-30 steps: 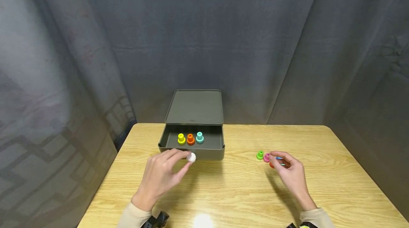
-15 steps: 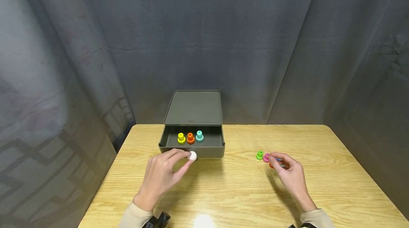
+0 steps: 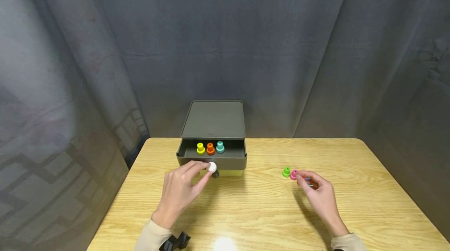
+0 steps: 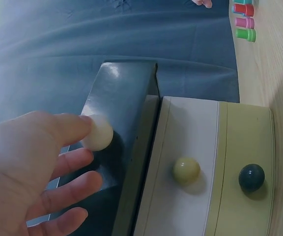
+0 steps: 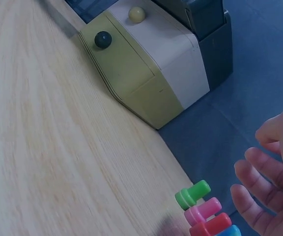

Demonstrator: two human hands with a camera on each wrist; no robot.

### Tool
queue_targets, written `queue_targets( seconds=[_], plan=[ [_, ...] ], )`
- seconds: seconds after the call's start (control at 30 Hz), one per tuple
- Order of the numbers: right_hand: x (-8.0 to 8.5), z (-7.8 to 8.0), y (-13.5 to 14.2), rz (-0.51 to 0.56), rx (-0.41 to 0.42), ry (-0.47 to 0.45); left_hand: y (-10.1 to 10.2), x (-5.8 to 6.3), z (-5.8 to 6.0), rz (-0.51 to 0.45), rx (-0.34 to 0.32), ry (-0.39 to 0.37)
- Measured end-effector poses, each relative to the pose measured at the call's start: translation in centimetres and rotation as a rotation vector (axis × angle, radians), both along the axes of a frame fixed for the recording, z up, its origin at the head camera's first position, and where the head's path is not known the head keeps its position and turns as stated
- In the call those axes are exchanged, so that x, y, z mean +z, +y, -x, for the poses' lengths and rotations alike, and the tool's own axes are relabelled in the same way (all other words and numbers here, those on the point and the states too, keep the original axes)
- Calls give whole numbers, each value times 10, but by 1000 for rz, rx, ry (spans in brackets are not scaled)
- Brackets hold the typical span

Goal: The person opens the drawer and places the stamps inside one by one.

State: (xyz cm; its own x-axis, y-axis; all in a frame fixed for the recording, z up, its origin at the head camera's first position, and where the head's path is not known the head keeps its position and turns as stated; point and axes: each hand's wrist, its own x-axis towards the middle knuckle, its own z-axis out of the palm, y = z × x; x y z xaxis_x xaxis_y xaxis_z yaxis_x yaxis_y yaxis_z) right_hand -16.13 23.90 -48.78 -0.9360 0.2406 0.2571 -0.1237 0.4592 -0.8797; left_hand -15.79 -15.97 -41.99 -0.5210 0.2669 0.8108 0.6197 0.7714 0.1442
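Observation:
My left hand (image 3: 180, 188) pinches a round white knob (image 3: 212, 167) on the dark grey top drawer (image 3: 230, 163) of a small drawer unit (image 3: 215, 120). That drawer sticks out partway, and in it a yellow peg (image 3: 200, 149), an orange peg (image 3: 210, 149) and a turquoise peg (image 3: 220, 147) stand in a row. Over on the right my right hand (image 3: 318, 190) hovers with loosely bent fingers, holding nothing. Close by it on the table are a green peg (image 5: 193, 194), a pink peg (image 5: 202, 211), a red peg (image 5: 210, 225) and a blue peg (image 5: 231, 231), partly hidden by the hand in the head view.
Below the top drawer the unit has a white tier with a pale yellow knob (image 4: 186, 170) and a yellow-green tier with a dark knob (image 4: 252, 177). It stands at the back of the wooden table (image 3: 260, 212). Grey curtains (image 3: 281, 47) hang behind and beside.
My left hand has moved back with the knob, and the top drawer has slid partway in, uncovering the yellow-green tier and dark knob below. The right hand has hardly moved.

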Motion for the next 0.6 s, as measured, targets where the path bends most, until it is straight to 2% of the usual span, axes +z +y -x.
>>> queue_targets(
  seconds=[0.37,0.6],
  plan=[
    [-1,-2,-4,-22,0,-6,6,-9,10,-69,45,-2],
    [-3,-3,-8,-16,30,-13,10,-11,16,-106,98,-13]
  ],
)
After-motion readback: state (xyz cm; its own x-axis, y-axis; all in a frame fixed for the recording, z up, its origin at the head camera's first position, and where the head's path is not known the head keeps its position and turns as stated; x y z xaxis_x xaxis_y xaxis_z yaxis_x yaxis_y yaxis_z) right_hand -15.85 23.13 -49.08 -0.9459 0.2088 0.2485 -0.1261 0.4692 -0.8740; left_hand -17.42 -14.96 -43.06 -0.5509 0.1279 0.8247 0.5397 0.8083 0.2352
